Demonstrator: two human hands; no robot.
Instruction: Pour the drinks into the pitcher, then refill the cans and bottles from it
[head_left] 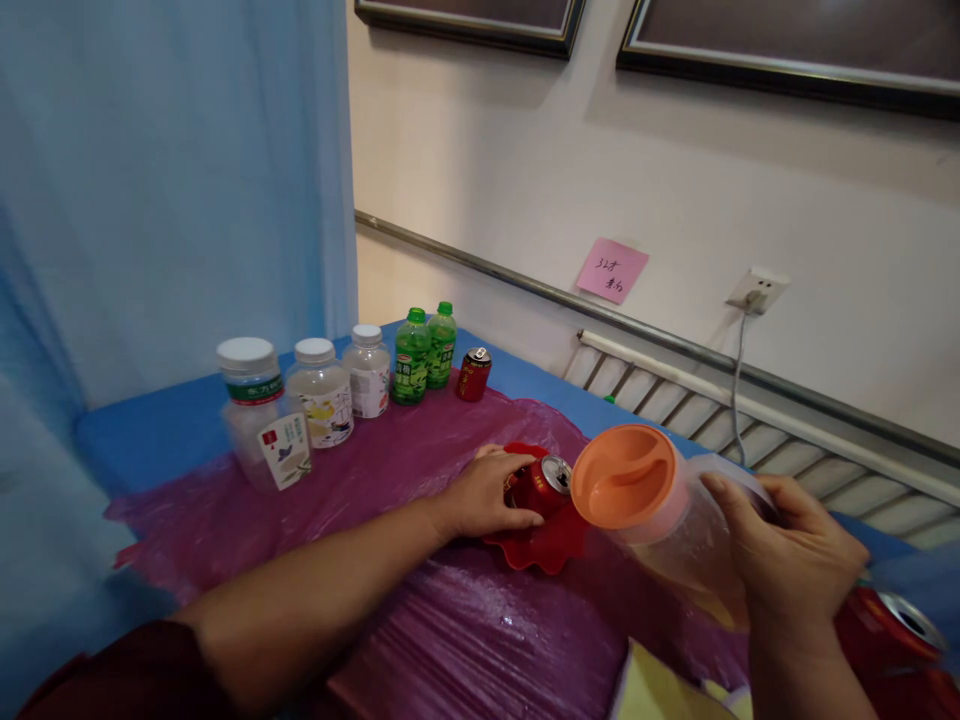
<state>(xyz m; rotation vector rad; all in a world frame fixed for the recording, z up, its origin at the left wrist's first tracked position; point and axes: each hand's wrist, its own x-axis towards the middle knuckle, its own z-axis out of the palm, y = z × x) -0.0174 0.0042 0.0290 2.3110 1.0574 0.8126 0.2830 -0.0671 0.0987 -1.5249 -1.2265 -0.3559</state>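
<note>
My left hand is wrapped around a red drink can, tilted a little with its silver top facing right. Beneath the can lies a red mat with a wavy edge. In my right hand is a clear plastic pitcher, gripped by its handle. Its orange lid leans left, close to the can's top; pale liquid shows low inside. Whether any liquid leaves the spout cannot be seen.
Purple plastic sheeting covers much of the blue surface. Several lidded jars, two green bottles and an upright can stand behind. Another red can is at lower right, near yellow paper.
</note>
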